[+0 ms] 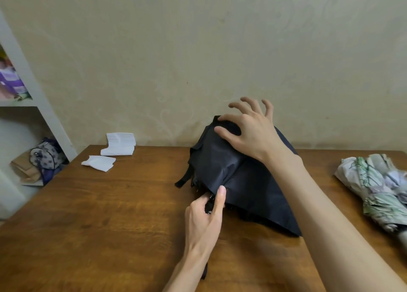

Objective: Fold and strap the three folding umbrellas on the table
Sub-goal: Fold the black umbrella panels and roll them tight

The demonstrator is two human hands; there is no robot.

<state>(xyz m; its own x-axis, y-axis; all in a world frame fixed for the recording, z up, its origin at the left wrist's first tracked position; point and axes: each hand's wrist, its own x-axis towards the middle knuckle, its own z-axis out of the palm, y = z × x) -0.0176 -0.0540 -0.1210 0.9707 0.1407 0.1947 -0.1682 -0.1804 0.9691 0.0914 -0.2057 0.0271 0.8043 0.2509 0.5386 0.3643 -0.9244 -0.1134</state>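
Observation:
A black folding umbrella [229,170] lies loosely bunched in the middle of the wooden table [99,214], its strap [184,178] hanging out to the left. My left hand [207,217] pinches the canopy's lower rim and rib tips near the front. At the umbrella's far top end my right hand [253,131] rests with thumb and forefinger on the fabric and the other fingers spread. A second umbrella with a pale green floral print [378,188] lies folded at the table's right edge. No third umbrella is in view.
Folded white tissues [120,146] and a smaller white piece [99,163] lie at the table's back left. A white shelf unit [33,89] stands left of the table with a spotted bag [45,155] on the floor. The wall runs right behind the table.

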